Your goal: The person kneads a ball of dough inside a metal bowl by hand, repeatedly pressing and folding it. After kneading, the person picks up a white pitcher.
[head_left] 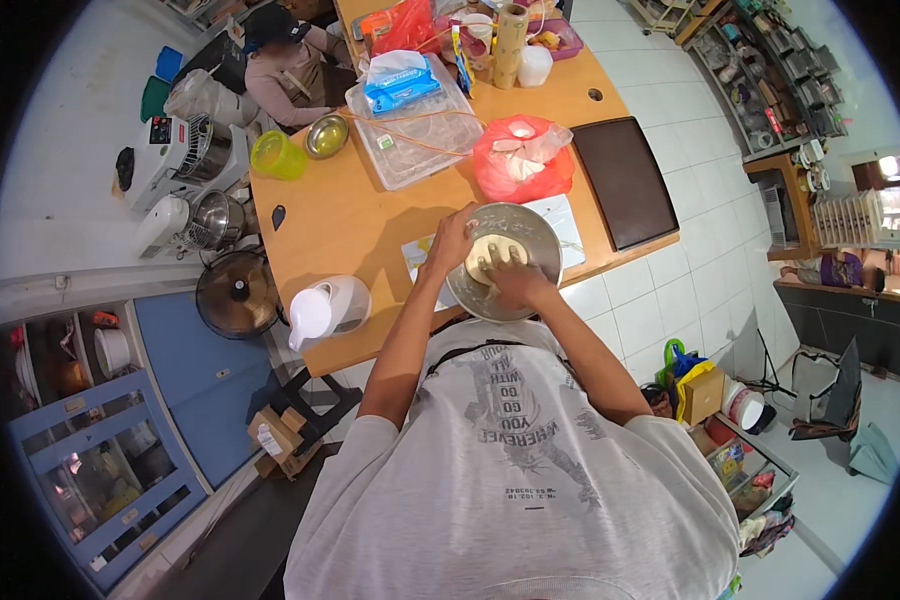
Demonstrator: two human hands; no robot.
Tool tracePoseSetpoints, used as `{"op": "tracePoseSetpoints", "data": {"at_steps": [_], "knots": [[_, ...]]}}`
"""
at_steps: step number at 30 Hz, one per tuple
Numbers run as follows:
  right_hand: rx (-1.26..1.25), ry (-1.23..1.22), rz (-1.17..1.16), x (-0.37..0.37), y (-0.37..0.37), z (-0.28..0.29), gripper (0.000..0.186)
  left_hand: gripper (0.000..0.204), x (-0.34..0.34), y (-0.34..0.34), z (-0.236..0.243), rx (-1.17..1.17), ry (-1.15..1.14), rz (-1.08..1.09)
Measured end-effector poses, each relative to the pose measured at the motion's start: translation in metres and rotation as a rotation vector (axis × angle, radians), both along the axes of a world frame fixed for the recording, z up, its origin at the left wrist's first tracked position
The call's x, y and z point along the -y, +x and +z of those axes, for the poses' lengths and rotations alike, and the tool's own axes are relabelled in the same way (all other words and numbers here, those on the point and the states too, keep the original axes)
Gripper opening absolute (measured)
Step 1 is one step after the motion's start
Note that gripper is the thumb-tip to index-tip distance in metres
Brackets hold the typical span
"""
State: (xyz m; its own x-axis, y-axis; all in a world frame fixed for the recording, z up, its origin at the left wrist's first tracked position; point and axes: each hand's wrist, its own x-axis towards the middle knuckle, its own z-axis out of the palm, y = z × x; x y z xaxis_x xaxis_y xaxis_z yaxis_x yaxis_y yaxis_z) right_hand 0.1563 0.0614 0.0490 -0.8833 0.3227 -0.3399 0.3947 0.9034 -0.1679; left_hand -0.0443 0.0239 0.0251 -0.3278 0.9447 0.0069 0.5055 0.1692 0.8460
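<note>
Head view: from my remote seat I see the pale dough (476, 258) lying inside the metal bowl (540, 238), which stands near the close edge of the desk (370, 235). To press dough like this well, I would keep the bowl pinned by its rim, lean through the palm rather than poke with fingertips, and turn the lump between pushes so that it works evenly; a light bowl could skid or tip under a hard shove. The left hand (454, 242) reaches up to the bowl's left rim, its fingers curled over the edge in what looks like a steadying hold. The right hand (515, 284) comes in over the bowl's near right side, palm down and open, fingers spread and pressed against the dough without clasping it. Both forearms slant inward toward the bowl.
</note>
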Motion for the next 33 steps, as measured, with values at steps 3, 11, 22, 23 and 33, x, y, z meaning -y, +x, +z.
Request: {"op": "tracePoseSetpoints", "data": {"at_steps": [3,11,22,23,33], "knots": [[0.206,-0.146,-0.014,-0.008,-0.01,0.013,0.066,0.038,-0.002,-0.003,-0.004,0.01,-0.014,-0.001],[0.264,-0.502,-0.113,-0.014,-0.008,0.041,0.065,0.039,-0.005,-0.002,0.0,0.012,0.016,-0.016],[0.371,-0.577,-0.059,-0.009,-0.007,0.034,0.069,0.032,-0.009,-0.002,0.002,-0.046,0.014,-0.057],[0.331,-0.572,-0.047,-0.006,-0.004,0.03,0.07,0.032,-0.01,-0.002,0.002,-0.043,0.008,-0.063],[-0.204,-0.356,-0.399,0.0,0.007,0.037,0.072,0.037,0.015,0.011,0.003,0.037,0.063,0.089]]}}
